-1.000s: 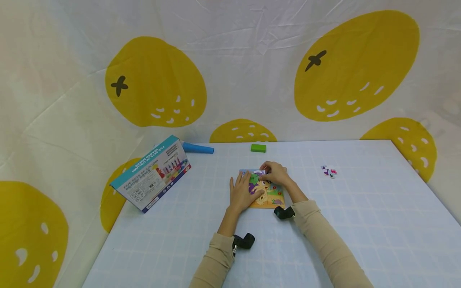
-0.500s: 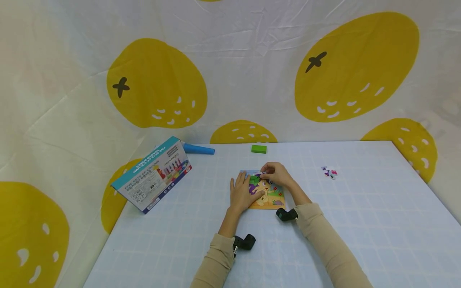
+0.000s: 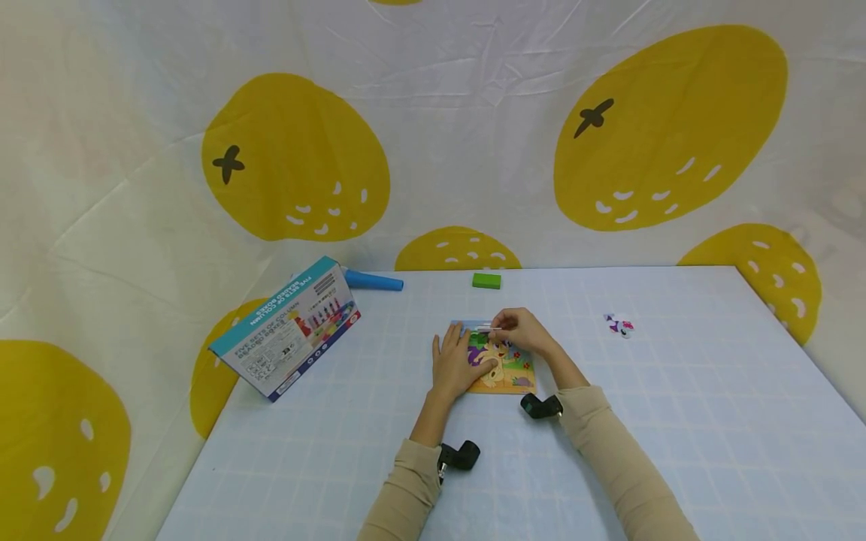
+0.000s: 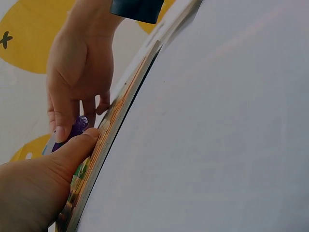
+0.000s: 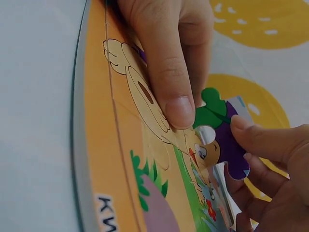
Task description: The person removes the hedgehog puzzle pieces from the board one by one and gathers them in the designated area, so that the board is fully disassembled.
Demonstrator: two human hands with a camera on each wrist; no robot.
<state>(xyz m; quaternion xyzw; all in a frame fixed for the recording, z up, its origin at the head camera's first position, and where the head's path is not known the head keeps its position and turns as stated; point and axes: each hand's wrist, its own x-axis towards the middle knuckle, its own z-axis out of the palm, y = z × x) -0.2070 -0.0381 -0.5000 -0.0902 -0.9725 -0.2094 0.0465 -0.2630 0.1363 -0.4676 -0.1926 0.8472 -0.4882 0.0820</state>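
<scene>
A jigsaw puzzle board with a cartoon animal picture lies mid-table. My left hand rests over its left side with fingers spread, thumb laid across the picture; that thumb presses on the cartoon in the right wrist view. Over the board's far part, my right hand pinches a jigsaw piece, green and purple with knobs, between thumb and fingers. The piece is tilted up from the board, overlapping the picture. In the left wrist view, the right hand is beyond the left thumb, and the board appears edge-on.
Loose jigsaw pieces in white, purple and pink lie to the right. A green block stands near the far edge. At the left are a printed cardboard box and a blue cone-like piece behind it.
The jigsaw piece in my right hand has turned from lying nearly flat to tilted, its thin edge showing. The right hand has shifted slightly back. My left hand stays put.
</scene>
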